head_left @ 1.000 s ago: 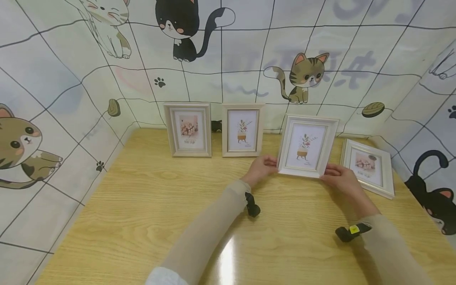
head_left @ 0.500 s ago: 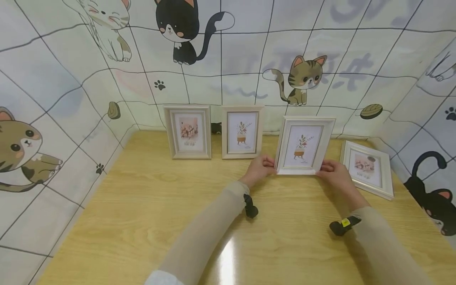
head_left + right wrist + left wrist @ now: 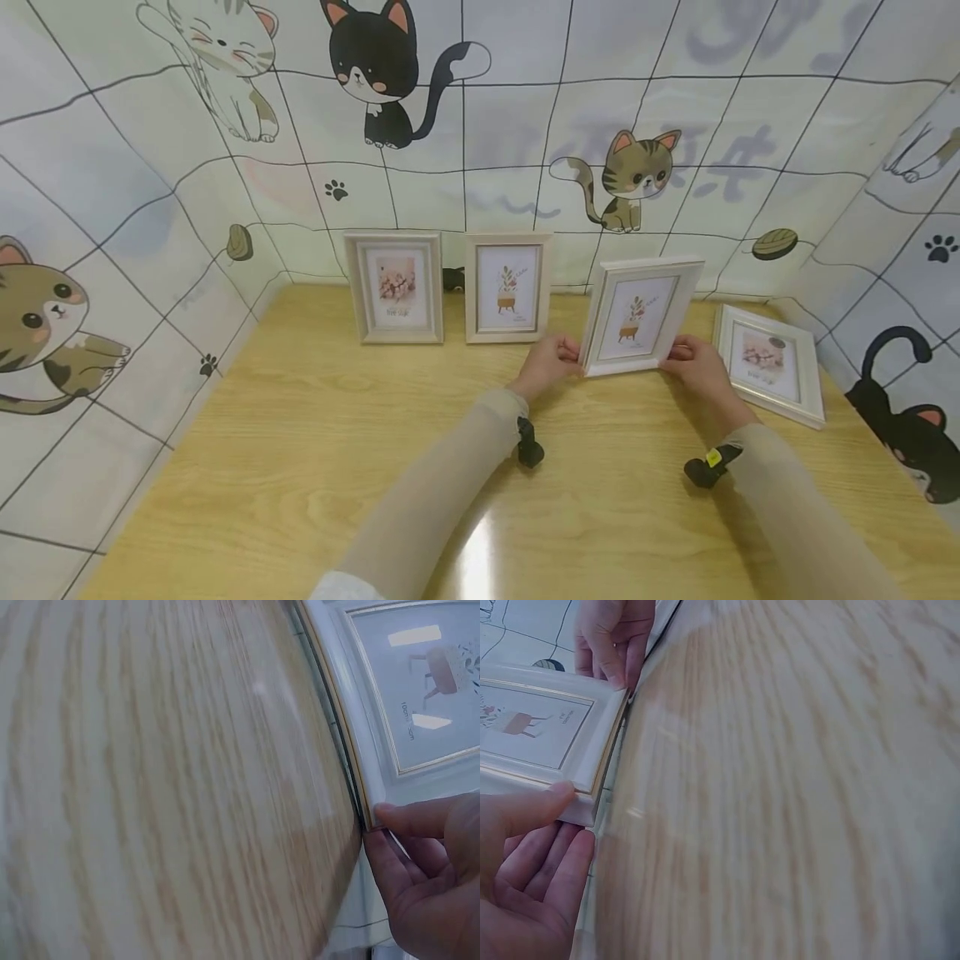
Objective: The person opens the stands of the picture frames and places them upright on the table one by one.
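Observation:
In the head view both hands hold a white picture frame [image 3: 639, 317] with a potted-plant print, upright and angled, at the right of the table. My left hand [image 3: 546, 367] grips its lower left corner. The left wrist view shows that thumb [image 3: 544, 806] on the front face, with the fingers curled under and behind. My right hand [image 3: 703, 375] pinches the lower right corner. Seen from the right wrist, its thumb [image 3: 420, 817] presses the front edge and the fingers sit behind. The back of this frame is hidden.
To the left, a frame with a flower print [image 3: 395, 292] and another plant-print frame [image 3: 471, 287] stand upright near the back wall. A further flower-print frame [image 3: 810, 367] lies tilted on the wooden table [image 3: 315, 467] at right. Cat-patterned cloth [image 3: 510, 125] surrounds the table.
The held frame has shifted slightly left and turned, so more of its left side shows. My right hand has moved left with it; the other frames stay in place.

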### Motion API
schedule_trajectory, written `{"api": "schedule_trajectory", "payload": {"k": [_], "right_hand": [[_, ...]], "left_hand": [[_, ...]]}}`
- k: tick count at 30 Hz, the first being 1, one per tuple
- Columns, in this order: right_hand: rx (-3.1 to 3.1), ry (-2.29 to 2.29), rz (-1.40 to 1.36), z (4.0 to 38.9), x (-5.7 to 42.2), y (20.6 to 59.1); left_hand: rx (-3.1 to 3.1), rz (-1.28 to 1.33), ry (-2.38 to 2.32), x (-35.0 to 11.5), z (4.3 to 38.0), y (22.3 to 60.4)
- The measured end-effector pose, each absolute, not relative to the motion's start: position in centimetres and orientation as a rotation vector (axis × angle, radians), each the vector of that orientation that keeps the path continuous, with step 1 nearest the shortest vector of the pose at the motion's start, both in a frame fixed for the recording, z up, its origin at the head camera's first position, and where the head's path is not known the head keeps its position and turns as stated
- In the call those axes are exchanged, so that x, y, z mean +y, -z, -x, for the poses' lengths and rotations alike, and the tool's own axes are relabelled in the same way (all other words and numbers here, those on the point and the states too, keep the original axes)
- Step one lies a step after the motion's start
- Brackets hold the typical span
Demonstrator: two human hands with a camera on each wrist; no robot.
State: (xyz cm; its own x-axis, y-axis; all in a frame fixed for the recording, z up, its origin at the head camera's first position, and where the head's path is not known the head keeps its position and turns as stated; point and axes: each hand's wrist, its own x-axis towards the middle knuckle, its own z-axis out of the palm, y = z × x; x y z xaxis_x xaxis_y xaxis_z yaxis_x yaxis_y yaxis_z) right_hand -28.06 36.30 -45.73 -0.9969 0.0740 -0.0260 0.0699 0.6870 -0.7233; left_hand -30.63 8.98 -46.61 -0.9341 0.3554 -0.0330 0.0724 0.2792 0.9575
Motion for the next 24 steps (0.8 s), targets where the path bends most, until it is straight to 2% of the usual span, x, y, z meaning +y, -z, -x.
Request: {"api": "schedule_trajectory", "payload": {"k": [24], "right_hand": [[-2.823, -1.239, 0.082, 27.7, 36.3, 45.4]], "left_hand": [[2.619, -0.447, -1.455, 10.0, 30.0, 46.9]]}}
